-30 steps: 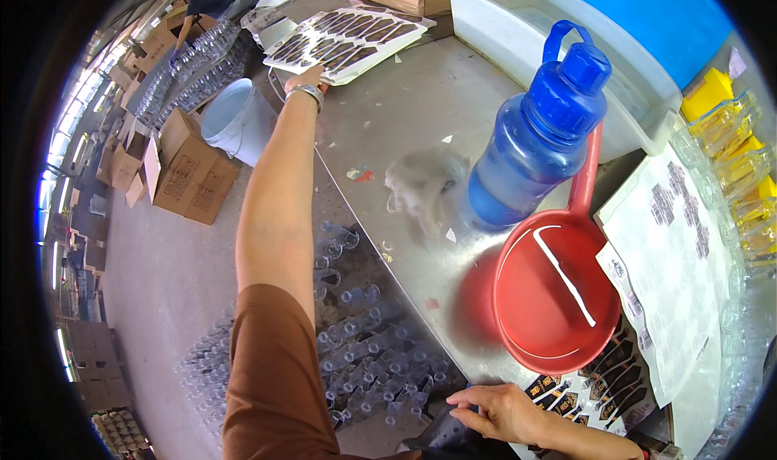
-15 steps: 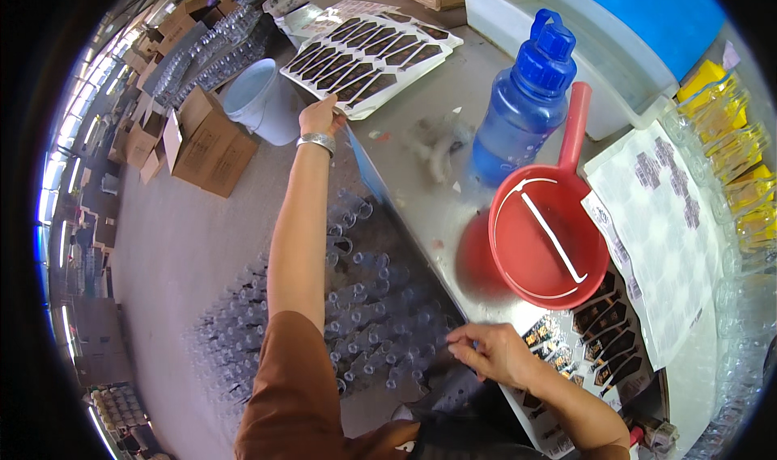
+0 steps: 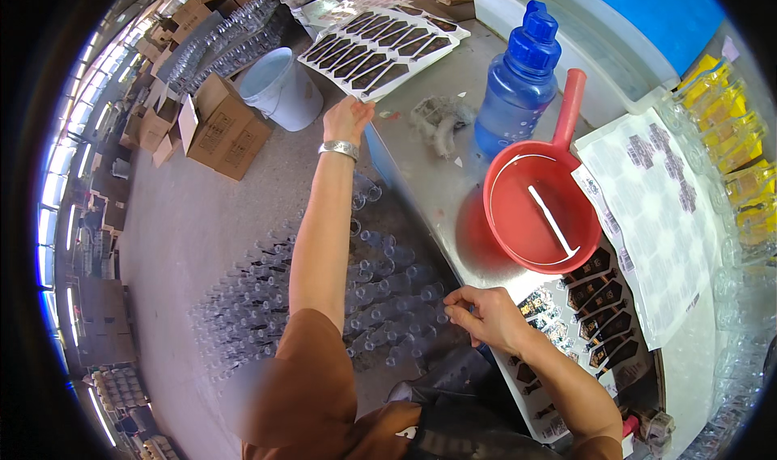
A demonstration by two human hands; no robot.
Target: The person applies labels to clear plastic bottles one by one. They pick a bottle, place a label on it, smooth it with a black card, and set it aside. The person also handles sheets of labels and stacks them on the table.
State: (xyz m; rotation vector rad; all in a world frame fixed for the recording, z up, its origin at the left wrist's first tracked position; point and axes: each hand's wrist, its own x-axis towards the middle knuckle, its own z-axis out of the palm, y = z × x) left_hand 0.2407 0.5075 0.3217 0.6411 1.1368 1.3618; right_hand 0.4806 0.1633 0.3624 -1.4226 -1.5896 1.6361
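At the near corner of a white sheet of dark stickers (image 3: 368, 51), my left hand (image 3: 348, 120) has its fingertips drawn together; whether they grip the sheet or a loose piece is hidden. My right hand (image 3: 490, 318) is closed in a pinch over the table's near edge, and anything in it is too small to make out. Beside it, another sheet of dark, gold-marked stickers (image 3: 599, 310) lies partly under a white backing sheet (image 3: 651, 217). A red plastic dipper (image 3: 530, 237) with a white strip inside stands between my hands, on the metal table (image 3: 429, 193).
Behind the dipper stands a blue water bottle (image 3: 518, 92), with a crumpled grey rag (image 3: 441, 124) to its left. Many clear glass bottles (image 3: 380, 298) crowd the floor below my left arm. A pale bucket (image 3: 283, 92) and cardboard box (image 3: 227, 136) stand beyond. More glassware (image 3: 749, 185) lines the right.
My left hand has drawn back slightly from the sheet's corner toward me. My right hand stays pinched near the table edge. The whole view has shifted a little.
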